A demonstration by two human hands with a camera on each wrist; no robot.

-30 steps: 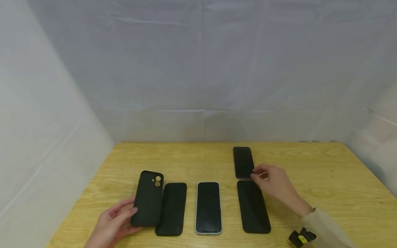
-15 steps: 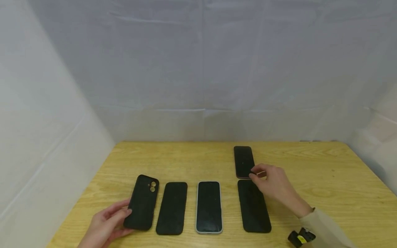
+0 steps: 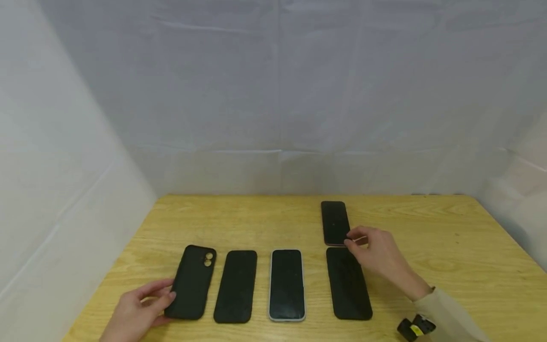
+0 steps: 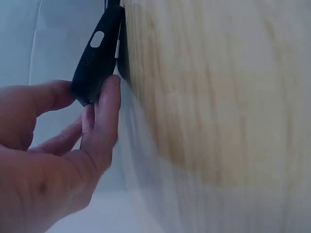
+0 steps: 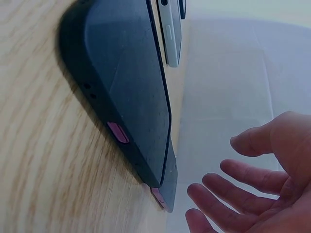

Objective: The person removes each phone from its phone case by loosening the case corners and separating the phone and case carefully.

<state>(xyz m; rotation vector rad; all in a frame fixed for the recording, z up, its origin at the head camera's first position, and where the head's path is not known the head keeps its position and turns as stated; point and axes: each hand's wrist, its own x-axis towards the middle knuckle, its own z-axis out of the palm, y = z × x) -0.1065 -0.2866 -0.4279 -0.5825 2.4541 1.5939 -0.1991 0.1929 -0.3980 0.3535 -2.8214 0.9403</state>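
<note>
My left hand (image 3: 138,304) pinches a black phone case (image 3: 191,282) by its lower left edge, thumb on the back and fingers beneath. The case lies tilted, back up, with two round camera openings at its top right. In the left wrist view the case (image 4: 98,53) shows its edge with a pale slot. My right hand (image 3: 376,249) hovers beside the lower corner of a small dark phone (image 3: 335,222). The right wrist view shows that hand (image 5: 252,184) with loosely bent, spread fingers and nothing in them. Below the small phone lies a larger black-edged phone (image 3: 349,283).
Between the hands lie a black phone (image 3: 236,286) and a phone with a white rim (image 3: 287,285), both face up on the wooden table (image 3: 256,218). White sheeting (image 3: 273,109) closes off the back and sides. A black strap (image 3: 415,327) sits by the right sleeve.
My left hand has moved left and slightly down with the phone case, away from the black phone it overlapped. My right hand has stayed in place.
</note>
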